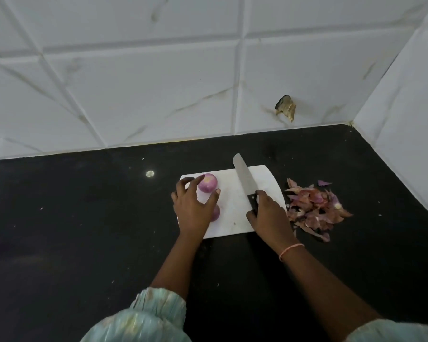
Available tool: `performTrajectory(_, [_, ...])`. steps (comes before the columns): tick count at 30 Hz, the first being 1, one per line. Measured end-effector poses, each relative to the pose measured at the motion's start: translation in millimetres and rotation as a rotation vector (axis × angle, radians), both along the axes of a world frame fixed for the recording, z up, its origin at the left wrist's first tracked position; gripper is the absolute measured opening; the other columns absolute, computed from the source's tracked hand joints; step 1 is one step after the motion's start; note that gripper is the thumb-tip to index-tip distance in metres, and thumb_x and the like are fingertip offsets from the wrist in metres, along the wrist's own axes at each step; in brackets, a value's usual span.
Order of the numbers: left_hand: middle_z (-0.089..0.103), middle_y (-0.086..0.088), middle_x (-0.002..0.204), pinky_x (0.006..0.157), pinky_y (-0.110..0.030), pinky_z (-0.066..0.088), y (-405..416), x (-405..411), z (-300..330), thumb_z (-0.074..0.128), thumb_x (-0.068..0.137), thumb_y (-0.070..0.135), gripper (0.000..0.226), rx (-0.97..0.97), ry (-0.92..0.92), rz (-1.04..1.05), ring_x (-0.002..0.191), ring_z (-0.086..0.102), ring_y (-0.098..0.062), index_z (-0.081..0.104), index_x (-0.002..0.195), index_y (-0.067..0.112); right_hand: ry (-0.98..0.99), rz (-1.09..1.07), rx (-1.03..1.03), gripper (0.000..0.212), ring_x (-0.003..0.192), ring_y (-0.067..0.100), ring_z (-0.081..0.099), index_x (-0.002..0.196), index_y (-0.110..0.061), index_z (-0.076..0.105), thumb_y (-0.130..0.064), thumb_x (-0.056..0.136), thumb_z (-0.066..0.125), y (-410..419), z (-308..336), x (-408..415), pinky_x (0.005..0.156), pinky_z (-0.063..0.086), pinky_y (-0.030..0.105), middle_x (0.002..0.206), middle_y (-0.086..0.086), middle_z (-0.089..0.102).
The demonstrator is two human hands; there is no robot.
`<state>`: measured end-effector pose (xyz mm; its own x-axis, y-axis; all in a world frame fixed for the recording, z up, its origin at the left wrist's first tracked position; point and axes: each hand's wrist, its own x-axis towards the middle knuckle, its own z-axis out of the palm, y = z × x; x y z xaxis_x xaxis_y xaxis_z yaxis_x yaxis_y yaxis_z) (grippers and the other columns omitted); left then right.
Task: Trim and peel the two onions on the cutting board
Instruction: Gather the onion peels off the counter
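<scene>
Two purple peeled onions lie on a white cutting board [235, 208] on the black counter. The far onion [208, 183] sits at the board's back left; my left hand [193, 206] spreads over it, index finger and thumb touching its sides. The near onion [216, 213] is mostly hidden under that hand. My right hand [267, 213] grips the black handle of a knife [245, 180]. Its blade lies across the board's middle, pointing away from me and clear of both onions.
A heap of dry purple-brown onion skins [315, 207] lies on the counter just right of the board. White tiled walls close the back and right sides, with a chipped hole [285, 107] in the back wall. Small crumbs dot the black counter [84, 218].
</scene>
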<state>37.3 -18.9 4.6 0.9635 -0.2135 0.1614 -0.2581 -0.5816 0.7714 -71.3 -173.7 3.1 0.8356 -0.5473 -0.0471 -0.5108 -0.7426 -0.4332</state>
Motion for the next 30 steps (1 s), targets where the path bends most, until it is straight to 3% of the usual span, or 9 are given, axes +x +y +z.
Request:
performTrajectory(3, [0.018,0.004,0.162,0.113,-0.053,0.030,-8,27,5,0.070,0.083,0.054,0.071,0.222,0.124,-0.175,0.148,0.019,-0.027,0.040,0.146,0.038,0.002,0.018,-0.033,0.052,0.103,0.024,0.056,0.134,-0.014,0.041,-0.034,0.089,0.058,1,-4,-2,0.088,0.050,0.038,0.119,0.007,0.057])
performTrajectory(6, [0.010,0.002,0.165,0.119,-0.054,0.022,-19,29,-6,0.067,0.085,0.050,0.074,0.326,0.131,-0.331,0.151,0.013,-0.027,0.032,0.149,0.038,-0.017,0.027,-0.061,0.051,0.106,0.025,0.053,0.134,-0.014,0.041,-0.033,0.089,0.055,2,-7,-4,0.090,0.044,0.040,0.121,0.007,0.055])
performTrajectory(10, [0.035,-0.001,0.152,0.114,-0.048,0.033,-27,15,-21,0.064,0.086,0.026,0.044,0.121,-0.008,-0.264,0.141,0.032,-0.025,0.053,0.129,0.025,-0.051,0.024,-0.015,0.049,0.107,0.024,0.052,0.133,-0.015,0.044,-0.033,0.089,0.057,1,-8,-6,0.092,0.044,0.039,0.122,0.006,0.054])
performTrajectory(13, [0.040,-0.001,0.148,0.114,-0.044,0.034,-30,12,-22,0.063,0.084,0.022,0.038,0.106,-0.047,-0.221,0.140,0.034,-0.023,0.056,0.122,0.023,-0.054,0.031,-0.006,0.048,0.106,0.023,0.053,0.131,-0.016,0.044,-0.034,0.088,0.058,0,-8,-6,0.092,0.044,0.038,0.122,0.006,0.055])
performTrajectory(17, [0.030,0.001,0.156,0.116,-0.050,0.028,-30,15,-19,0.062,0.087,0.035,0.043,0.185,0.042,-0.254,0.145,0.027,-0.025,0.050,0.129,0.030,-0.067,0.046,0.036,0.050,0.106,0.024,0.053,0.133,-0.016,0.043,-0.034,0.089,0.059,-3,-5,-8,0.091,0.044,0.037,0.122,0.006,0.055])
performTrajectory(21, [0.009,0.004,0.165,0.120,-0.059,0.006,-27,23,-7,0.062,0.087,0.044,0.052,0.299,0.120,-0.310,0.153,0.003,-0.027,0.046,0.136,0.039,-0.203,0.011,0.157,0.064,0.117,0.024,0.052,0.150,-0.020,0.025,-0.035,0.096,0.055,-9,3,-19,0.092,0.046,0.034,0.139,0.006,0.041])
performTrajectory(23, [0.004,0.005,0.166,0.118,-0.059,0.002,-30,22,7,0.064,0.086,0.044,0.057,0.282,0.097,-0.313,0.153,-0.005,-0.024,0.045,0.139,0.040,-0.279,-0.061,0.049,0.064,0.127,0.026,0.045,0.151,-0.021,0.025,-0.030,0.095,0.056,-22,12,-28,0.099,0.043,0.036,0.146,0.010,0.035])
performTrajectory(26, [0.013,0.004,0.166,0.120,-0.049,0.009,-53,2,30,0.068,0.085,0.041,0.061,0.206,-0.013,-0.440,0.153,0.005,-0.020,0.047,0.141,0.034,-0.221,-0.244,-0.177,0.065,0.126,0.035,0.042,0.147,-0.019,0.036,-0.031,0.088,0.063,-56,22,-52,0.102,0.037,0.045,0.142,0.016,0.041])
performTrajectory(30, [0.036,-0.002,0.157,0.117,-0.038,0.030,-106,-46,43,0.072,0.084,0.029,0.065,0.219,-0.049,-0.719,0.143,0.036,-0.021,0.048,0.144,0.024,0.060,-0.265,-0.020,0.070,0.139,0.038,0.028,0.149,-0.029,0.030,-0.041,0.087,0.060,-99,13,-78,0.113,0.027,0.052,0.153,0.017,0.028])
